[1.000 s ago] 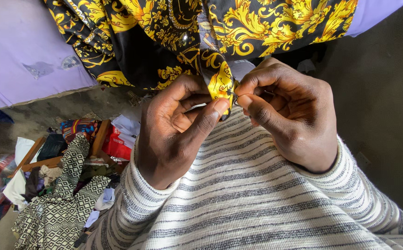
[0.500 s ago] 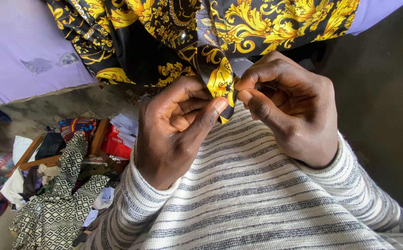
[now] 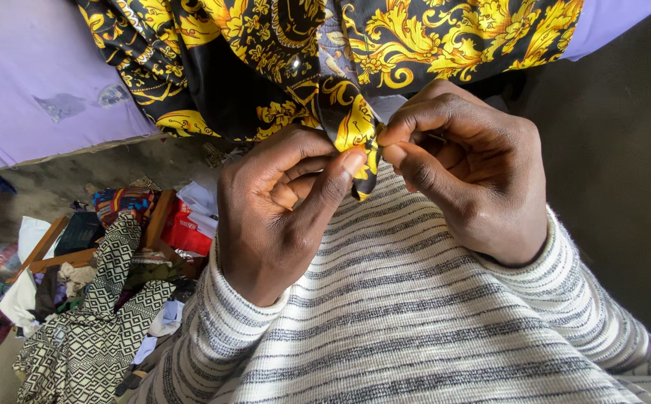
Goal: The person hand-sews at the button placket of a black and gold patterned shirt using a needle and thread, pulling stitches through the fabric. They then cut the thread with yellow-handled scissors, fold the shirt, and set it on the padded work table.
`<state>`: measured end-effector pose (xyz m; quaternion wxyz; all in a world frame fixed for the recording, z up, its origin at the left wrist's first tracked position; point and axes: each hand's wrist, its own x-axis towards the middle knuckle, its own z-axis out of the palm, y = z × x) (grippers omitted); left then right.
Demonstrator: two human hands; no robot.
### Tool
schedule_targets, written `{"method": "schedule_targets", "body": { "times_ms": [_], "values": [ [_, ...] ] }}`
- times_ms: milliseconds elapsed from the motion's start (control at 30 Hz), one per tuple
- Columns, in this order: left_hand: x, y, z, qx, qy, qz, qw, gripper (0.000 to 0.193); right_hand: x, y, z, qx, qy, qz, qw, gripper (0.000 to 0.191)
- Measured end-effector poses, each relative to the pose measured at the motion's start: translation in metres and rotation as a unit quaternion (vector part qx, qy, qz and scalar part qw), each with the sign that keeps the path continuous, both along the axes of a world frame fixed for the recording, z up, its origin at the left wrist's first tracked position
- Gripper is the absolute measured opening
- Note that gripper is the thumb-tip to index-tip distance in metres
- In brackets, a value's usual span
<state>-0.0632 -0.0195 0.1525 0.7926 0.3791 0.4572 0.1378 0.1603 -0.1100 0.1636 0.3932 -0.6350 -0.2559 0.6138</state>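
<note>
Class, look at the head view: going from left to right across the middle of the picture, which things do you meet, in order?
Black-and-white patterned cloth → red packet → left hand → black-and-gold fabric fold → right hand → dark floor

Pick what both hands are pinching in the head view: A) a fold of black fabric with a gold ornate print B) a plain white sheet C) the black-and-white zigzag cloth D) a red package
A: the left hand and right hand meet on a narrow fold of the black and gold printed fabric, thumb and fingertips pressed to it from either side; the zigzag cloth lies apart, lower left.
</note>
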Motion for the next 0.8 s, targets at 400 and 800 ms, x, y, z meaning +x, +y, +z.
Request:
{"method": "schedule_targets", "body": {
  "times_ms": [400, 800],
  "values": [
    [0.004, -0.001, -0.002, -0.027, -0.017, 0.031, 0.999, 0.008, 0.005, 0.0, -0.004, 0.007, 0.022, 0.005, 1.0, 0.01],
    [0.007, 0.004, -0.002, -0.034, 0.009, 0.022, 0.999, 0.009, 0.011, 0.005, -0.008, 0.009, 0.019, 0.024, 0.999, 0.012]
  ]
}}
